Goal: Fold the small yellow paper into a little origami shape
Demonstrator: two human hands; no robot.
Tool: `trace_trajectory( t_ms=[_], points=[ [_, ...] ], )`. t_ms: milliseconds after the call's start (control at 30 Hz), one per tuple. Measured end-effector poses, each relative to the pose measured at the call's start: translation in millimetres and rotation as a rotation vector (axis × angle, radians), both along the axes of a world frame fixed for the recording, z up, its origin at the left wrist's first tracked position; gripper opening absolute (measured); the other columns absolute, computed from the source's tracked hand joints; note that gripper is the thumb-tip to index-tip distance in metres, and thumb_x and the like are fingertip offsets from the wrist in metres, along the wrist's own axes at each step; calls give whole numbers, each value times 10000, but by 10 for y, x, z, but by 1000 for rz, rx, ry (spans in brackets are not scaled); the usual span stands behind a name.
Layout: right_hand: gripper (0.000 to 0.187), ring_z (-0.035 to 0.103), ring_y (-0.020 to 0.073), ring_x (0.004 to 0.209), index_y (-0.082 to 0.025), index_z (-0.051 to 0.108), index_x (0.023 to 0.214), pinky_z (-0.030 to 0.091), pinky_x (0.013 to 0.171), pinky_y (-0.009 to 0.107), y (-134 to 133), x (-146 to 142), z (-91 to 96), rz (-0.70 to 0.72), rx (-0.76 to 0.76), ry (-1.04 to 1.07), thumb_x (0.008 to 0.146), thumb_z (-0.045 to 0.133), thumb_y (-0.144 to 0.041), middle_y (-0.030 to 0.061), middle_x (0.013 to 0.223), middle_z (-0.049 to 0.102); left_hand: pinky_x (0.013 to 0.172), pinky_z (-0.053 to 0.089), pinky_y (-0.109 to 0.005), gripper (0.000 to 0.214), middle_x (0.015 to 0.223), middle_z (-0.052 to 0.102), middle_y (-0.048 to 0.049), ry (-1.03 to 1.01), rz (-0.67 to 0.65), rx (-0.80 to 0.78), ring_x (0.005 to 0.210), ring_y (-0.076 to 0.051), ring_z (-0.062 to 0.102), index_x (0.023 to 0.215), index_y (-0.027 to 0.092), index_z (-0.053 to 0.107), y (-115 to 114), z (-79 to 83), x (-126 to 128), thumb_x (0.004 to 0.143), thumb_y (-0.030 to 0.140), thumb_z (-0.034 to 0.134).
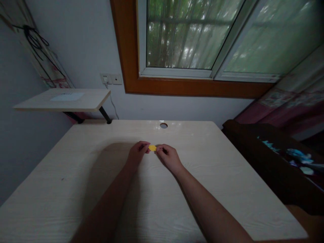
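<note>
A small yellow piece [152,147], perhaps folded paper, sits between my two hands just above the pale wooden desk [76,175]. My left hand [138,153] pinches its left end with curled fingers. My right hand [169,157] pinches its right end in the same way. Both forearms reach in from the bottom edge. What the yellow piece is exactly is too small to tell.
A round cable hole [163,125] lies in the desk near its far edge. A raised side shelf [63,99] stands at the back left under a wall socket [110,79]. Dark wooden furniture [273,162] borders the desk on the right, below a window [192,37].
</note>
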State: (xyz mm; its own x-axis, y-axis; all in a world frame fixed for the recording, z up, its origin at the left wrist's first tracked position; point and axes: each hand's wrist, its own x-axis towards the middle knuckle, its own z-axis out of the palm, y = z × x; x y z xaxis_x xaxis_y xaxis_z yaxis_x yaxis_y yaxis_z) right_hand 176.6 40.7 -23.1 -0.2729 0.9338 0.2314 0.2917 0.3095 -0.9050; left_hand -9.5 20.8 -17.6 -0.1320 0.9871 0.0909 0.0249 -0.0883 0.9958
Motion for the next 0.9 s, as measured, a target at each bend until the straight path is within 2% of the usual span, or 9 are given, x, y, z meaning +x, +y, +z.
trace_trajectory(
  t_ms=[367,767,900],
  points=[
    [194,632,187,765,-192,720,872,490,729,292,-4,8,-2,-24,-8,25,848,581,-324,44,847,727,713,563,-285,220,735,711,-22,-6,16,-29,701,-154,681,919,171,704,-18,78,33,786,338,654],
    [229,637,187,737,-189,712,865,499,725,300,6,9,12,-12,-64,82,855,592,-383,44,804,726,735,564,-298,250,748,714,-28,-39,11,-29,712,-154,681,926,164,697,7,42,17,773,359,666],
    [234,630,185,732,-191,709,842,492,725,299,-8,2,36,-27,-37,69,859,582,-386,42,795,724,743,556,-294,245,755,710,-30,-27,20,-18,718,-151,673,924,166,698,2,46,11,789,365,651]
  ],
)
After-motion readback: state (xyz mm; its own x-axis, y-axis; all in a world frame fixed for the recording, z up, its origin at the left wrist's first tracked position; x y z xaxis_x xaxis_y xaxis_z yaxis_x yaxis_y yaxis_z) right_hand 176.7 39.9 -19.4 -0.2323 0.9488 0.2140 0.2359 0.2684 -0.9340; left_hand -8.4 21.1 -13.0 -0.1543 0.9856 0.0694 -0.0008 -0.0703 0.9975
